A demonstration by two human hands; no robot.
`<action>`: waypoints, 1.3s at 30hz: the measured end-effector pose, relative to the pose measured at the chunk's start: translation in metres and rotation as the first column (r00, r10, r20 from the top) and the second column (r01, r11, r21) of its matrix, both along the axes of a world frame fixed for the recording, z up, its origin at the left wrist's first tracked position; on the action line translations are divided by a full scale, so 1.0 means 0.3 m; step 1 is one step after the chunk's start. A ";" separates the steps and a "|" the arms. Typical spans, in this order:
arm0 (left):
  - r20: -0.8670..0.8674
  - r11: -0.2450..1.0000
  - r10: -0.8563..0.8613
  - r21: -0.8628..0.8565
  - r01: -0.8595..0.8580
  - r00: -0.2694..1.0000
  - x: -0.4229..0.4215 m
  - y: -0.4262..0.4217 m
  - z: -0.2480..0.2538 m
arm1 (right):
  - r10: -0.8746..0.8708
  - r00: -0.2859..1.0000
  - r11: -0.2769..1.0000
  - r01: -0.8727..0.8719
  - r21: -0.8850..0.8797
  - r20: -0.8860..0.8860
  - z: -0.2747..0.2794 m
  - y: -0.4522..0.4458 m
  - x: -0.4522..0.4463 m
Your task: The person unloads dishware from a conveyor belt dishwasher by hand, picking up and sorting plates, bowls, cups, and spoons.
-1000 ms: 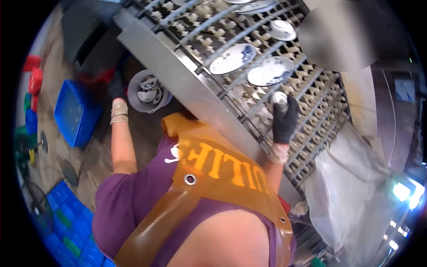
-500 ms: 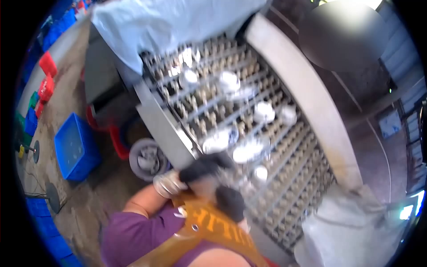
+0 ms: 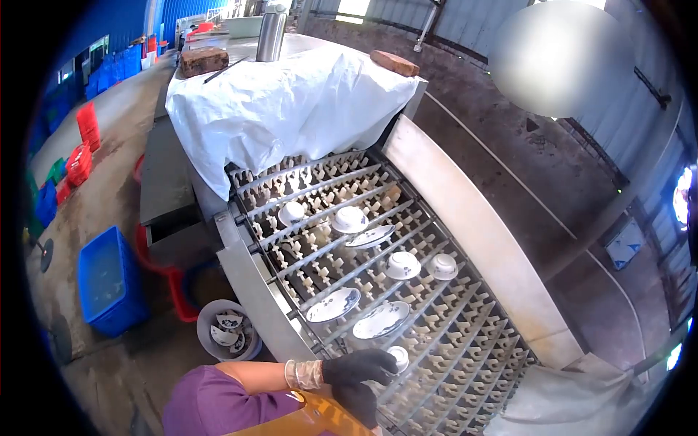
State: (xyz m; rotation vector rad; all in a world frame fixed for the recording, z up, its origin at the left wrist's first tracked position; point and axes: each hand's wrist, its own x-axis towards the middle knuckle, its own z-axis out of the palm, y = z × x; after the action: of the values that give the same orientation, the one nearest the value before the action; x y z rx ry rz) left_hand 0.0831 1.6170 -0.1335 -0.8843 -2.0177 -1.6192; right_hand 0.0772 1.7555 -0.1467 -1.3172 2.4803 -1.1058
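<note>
In a black glove, my left hand (image 3: 358, 368) reaches over the near left part of a dishwashing conveyor (image 3: 465, 349). Its fingers are extended, with the tips at the left side of a small white cup (image 3: 398, 357) on the pegs; whether they touch it I cannot tell. Below it is my right hand (image 3: 356, 404), also black-gloved, with its fingers hidden. Two oval patterned dishes (image 3: 382, 320) lean just beyond the cup. Farther up sit a white bowl (image 3: 402, 266), another bowl (image 3: 442, 267), a larger bowl (image 3: 350, 219), a small bowl (image 3: 291, 212) and a tilted plate (image 3: 371, 237).
A white plastic sheet (image 3: 291, 109) covers the far end, with bricks (image 3: 203, 62) and a steel flask (image 3: 272, 33) on top. On the left floor stand a tub of broken crockery (image 3: 206, 320) and a blue bin (image 3: 91, 291). Metal side walls (image 3: 480, 225) flank the conveyor.
My view has tilted up, so the conveyor appears lower. My left hand has come right to the small cup. The dishes keep roughly the same places on the pegs.
</note>
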 end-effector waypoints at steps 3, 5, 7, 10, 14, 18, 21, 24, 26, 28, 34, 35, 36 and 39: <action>0.668 0.922 -0.248 0.385 -0.041 0.701 0.030 0.038 0.120 | 0.009 1.000 1.000 -0.009 0.009 0.007 0.010 0.017 -0.004; 0.669 0.881 -0.286 0.465 -0.086 0.686 0.039 0.054 0.130 | 0.015 1.000 1.000 -0.015 0.011 0.012 0.009 0.031 -0.003; 0.666 0.832 -0.330 0.540 -0.126 0.669 0.044 0.065 0.126 | 0.018 1.000 1.000 -0.018 0.018 0.013 0.014 0.041 -0.003; 0.618 0.753 -0.420 0.646 -0.125 0.665 0.044 0.077 0.100 | 0.021 1.000 1.000 -0.021 0.023 0.014 0.014 0.057 0.006; 0.664 0.837 -0.317 0.531 -0.129 0.678 0.044 0.083 0.105 | 0.029 0.999 0.999 -0.029 0.026 0.016 0.019 0.075 0.015; 0.677 0.823 -0.329 0.548 -0.151 0.658 0.051 0.101 0.115 | 0.033 0.999 0.999 -0.033 0.026 0.015 0.019 0.097 0.023; 0.677 0.812 -0.340 0.561 -0.159 0.653 0.058 0.123 0.123 | 0.036 0.999 0.999 -0.036 0.024 0.012 0.022 0.121 0.027; 0.682 0.862 -0.265 0.485 -0.150 0.682 0.059 0.141 0.133 | 0.037 0.999 0.999 -0.038 0.024 0.011 0.025 0.138 0.030; 0.678 0.836 -0.307 0.528 -0.151 0.668 0.061 0.157 0.118 | 0.040 0.999 0.999 -0.040 0.019 0.009 0.026 0.152 0.032; 0.671 0.808 -0.348 0.568 -0.154 0.655 0.050 0.176 0.101 | 0.044 0.999 0.999 -0.044 0.020 0.010 0.020 0.166 0.031; 0.681 0.836 -0.317 0.530 -0.145 0.661 0.045 0.217 0.068 | 0.056 0.998 0.998 -0.057 0.019 0.012 0.016 0.211 0.038; 0.671 0.828 -0.341 0.546 -0.127 0.658 0.044 0.220 0.055 | 0.060 0.998 0.998 -0.060 0.016 0.012 0.015 0.217 0.041; 0.661 0.819 -0.366 0.562 -0.110 0.655 0.045 0.223 0.049 | 0.062 0.998 0.998 -0.062 0.016 0.009 0.013 0.226 0.042; 0.667 0.831 -0.318 0.539 -0.141 0.673 0.046 0.236 0.066 | 0.074 0.997 0.997 -0.074 0.013 0.003 0.008 0.247 0.050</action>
State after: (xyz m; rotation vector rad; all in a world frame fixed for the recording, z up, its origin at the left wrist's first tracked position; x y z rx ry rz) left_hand 0.0968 1.6879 -0.1137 -0.0704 -1.7128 -2.7580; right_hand 0.0922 1.8295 -0.1442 -1.3909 2.4110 -1.0724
